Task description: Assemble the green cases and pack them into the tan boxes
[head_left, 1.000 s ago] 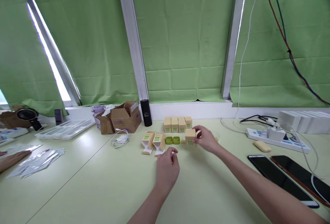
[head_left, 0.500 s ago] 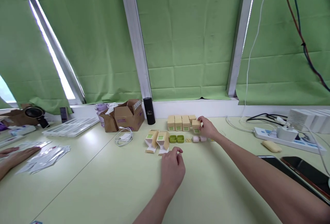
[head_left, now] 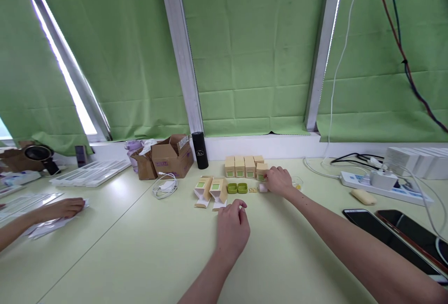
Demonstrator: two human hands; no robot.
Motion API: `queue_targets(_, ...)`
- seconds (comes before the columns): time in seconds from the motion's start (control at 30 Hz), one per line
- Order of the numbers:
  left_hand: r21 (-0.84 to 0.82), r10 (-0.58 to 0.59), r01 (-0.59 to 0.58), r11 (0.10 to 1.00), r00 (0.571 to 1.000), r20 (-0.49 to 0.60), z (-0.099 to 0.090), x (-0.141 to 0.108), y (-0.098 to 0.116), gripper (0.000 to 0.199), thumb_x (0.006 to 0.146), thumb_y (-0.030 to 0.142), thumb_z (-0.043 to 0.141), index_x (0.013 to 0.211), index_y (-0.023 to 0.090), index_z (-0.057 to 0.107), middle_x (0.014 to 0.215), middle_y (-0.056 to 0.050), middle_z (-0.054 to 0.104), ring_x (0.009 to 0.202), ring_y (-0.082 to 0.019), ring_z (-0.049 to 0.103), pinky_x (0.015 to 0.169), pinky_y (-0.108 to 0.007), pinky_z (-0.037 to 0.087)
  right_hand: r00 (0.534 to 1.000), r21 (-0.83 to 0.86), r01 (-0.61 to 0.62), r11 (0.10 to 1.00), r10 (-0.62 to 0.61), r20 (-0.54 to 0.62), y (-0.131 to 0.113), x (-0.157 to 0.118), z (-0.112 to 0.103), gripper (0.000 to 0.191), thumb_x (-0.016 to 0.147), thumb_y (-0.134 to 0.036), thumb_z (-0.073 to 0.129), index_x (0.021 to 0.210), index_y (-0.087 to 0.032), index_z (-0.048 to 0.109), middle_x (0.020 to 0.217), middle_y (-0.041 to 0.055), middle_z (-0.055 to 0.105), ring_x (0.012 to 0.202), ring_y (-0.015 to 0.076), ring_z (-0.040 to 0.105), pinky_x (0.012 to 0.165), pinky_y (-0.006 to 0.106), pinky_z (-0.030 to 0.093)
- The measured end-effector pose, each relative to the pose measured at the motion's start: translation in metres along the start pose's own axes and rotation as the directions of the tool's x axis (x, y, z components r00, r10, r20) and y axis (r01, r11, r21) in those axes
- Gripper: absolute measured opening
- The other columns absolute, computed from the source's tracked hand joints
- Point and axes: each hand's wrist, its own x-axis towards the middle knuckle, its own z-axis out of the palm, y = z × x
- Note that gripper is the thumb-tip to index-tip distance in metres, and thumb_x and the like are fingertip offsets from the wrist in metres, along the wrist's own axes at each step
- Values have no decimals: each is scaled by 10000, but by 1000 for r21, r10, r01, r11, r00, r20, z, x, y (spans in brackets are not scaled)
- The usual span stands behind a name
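My right hand point(head_left: 279, 180) reaches to the far part of the table. Its curled fingers are at the right side of a small cardboard box point(head_left: 261, 171), and the back of the hand hides what they grip, if anything. Several similar boxes point(head_left: 240, 167) stand side by side to the left. Just below is a small whitish roll point(head_left: 263, 187). Two green trays point(head_left: 237, 188) and some small yellowish pieces point(head_left: 252, 190) lie in line with it. My left hand point(head_left: 233, 225) rests nearer, fingers loosely bent, thumb apart, holding nothing visible. Two opened boxes point(head_left: 211, 190) lie beyond it.
A black cylinder point(head_left: 200, 150), a brown carton point(head_left: 172, 158) and a coiled white cable point(head_left: 165, 186) stand left. At right are a power strip point(head_left: 388, 187), a yellowish oval object point(head_left: 363, 196) and phones point(head_left: 381, 234). Another person's hand point(head_left: 63, 208) is over papers at far left.
My right hand has lowered slightly and now covers one of the two rolls; the small box sits slightly further left. My left hand stays put. The other person's hand moved right onto the papers.
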Motion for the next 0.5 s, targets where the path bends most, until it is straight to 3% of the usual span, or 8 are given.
queue_targets(0.23, 12, 0, -1, 1000, 1000, 11, -1, 0, 2, 249, 937, 120, 420, 970, 244, 633, 629, 14, 599, 788, -227, 640, 845, -339, 405, 999, -35, -6, 999, 7, 42, 5, 4, 5, 403, 784, -119, 658, 1158, -247, 733, 1099, 136, 743, 1128, 343, 579, 900, 423, 377)
queue_targets(0.5, 8, 2, -2, 1000, 1000, 11, 0, 1, 2, 244, 928, 106, 440, 965, 240, 640, 656, 13, 621, 765, -223, 631, 842, -334, 397, 999, -10, 15, 1000, -15, 31, 0, 1, 4, 379, 783, -123, 641, 1128, -254, 725, 1083, 121, 754, 1145, 331, 543, 924, 419, 352)
